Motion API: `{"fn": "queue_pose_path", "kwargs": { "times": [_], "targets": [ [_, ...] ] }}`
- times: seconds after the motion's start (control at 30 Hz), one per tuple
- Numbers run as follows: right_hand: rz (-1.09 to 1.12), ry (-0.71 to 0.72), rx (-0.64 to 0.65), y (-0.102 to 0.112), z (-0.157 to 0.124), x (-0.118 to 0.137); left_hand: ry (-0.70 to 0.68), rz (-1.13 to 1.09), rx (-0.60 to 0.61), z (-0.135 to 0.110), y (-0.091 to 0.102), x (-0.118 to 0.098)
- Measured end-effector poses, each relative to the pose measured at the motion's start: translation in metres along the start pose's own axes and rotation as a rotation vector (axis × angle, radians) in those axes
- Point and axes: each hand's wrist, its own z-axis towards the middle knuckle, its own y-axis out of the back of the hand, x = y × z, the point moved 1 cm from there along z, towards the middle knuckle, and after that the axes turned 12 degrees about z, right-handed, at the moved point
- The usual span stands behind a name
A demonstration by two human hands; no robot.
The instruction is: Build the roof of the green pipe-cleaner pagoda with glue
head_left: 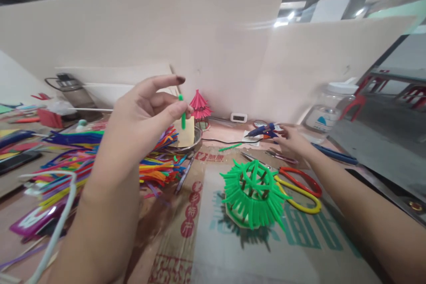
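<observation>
My left hand (149, 111) is raised at the left centre, pinching a short green pipe cleaner piece (183, 113) upright between thumb and fingers. Further back on the right, my right hand (294, 141) has its fingers closed at the handle of a blue glue gun (261, 130), whose nozzle points left and down over a white paper (252, 138). In front of me a green pipe cleaner model (254, 193), with a fringed round roof and brown posts, stands on a pale base. Another green piece (230, 147) lies behind it.
Scissors (311, 206) with red and yellow handles lie right of the model. Colourful pipe cleaners (159, 168) spread across the left. A red pagoda model (200, 106), a small digital display (238, 117) and a clear plastic jar (324, 113) stand at the back, before a pale partition (229, 53).
</observation>
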Motion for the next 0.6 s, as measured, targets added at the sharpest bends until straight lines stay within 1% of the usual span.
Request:
{"fn": "queue_pose_path", "kwargs": {
  "times": [0.1,0.17,0.23,0.3,0.37,0.43,0.5,0.6],
  "targets": [
    [-0.002,-0.048,0.052,-0.008,0.007,-0.002,-0.016,0.012,0.043,0.002,-0.009,0.004],
    [-0.011,-0.078,0.059,-0.012,0.008,-0.001,-0.025,-0.024,0.066,0.003,-0.015,0.005],
    [-0.010,-0.103,0.037,-0.014,0.005,0.003,-0.032,-0.064,0.082,0.005,-0.019,0.007],
    [0.014,-0.116,-0.009,-0.013,0.000,0.010,-0.053,-0.115,0.071,0.006,-0.022,0.009],
    [0.062,-0.113,-0.063,-0.008,-0.008,0.019,-0.064,-0.117,0.110,0.007,-0.025,0.011],
    [0.125,-0.099,-0.093,0.002,-0.015,0.031,-0.042,-0.024,0.236,0.006,-0.029,0.013],
    [0.185,-0.090,-0.093,0.015,-0.023,0.045,-0.027,0.112,0.403,0.004,-0.036,0.014],
    [0.259,-0.067,-0.090,0.035,-0.036,0.068,-0.058,0.228,0.576,-0.004,-0.050,0.015]
  ]
}}
